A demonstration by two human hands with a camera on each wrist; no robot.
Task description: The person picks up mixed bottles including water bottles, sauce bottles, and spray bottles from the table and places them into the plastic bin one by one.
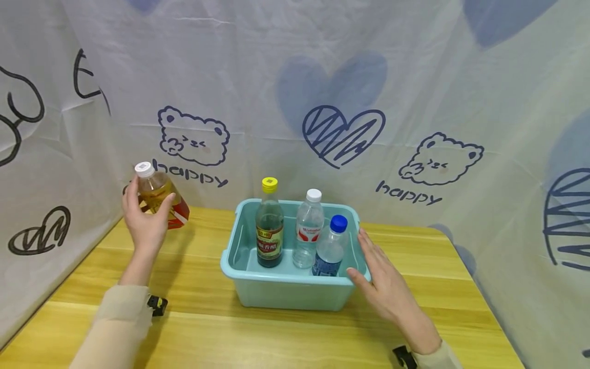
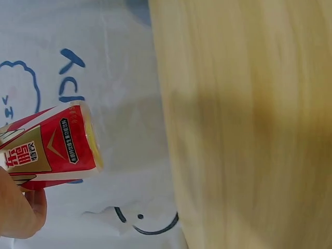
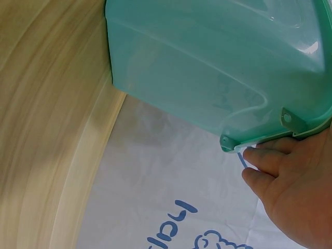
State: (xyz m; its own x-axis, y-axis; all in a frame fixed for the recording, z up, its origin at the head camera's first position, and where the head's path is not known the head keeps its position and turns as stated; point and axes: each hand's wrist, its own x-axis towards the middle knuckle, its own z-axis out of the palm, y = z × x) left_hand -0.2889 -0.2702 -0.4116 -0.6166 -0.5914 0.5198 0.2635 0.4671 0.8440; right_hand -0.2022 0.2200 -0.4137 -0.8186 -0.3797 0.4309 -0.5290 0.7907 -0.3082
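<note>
My left hand grips a drink bottle with a white cap and a red-and-gold label, tilted and raised above the table's far left. In the left wrist view, the red base end of the drink bottle points toward the table. A light teal plastic bin stands mid-table. Inside it are a dark vinegar bottle with a yellow cap, a clear water bottle with a white cap, and a blue-capped bottle. My right hand touches the bin's right rim with fingers fairly straight.
The wooden table extends around the bin on all sides. A white cloth with bear and heart drawings hangs behind the table and along both sides.
</note>
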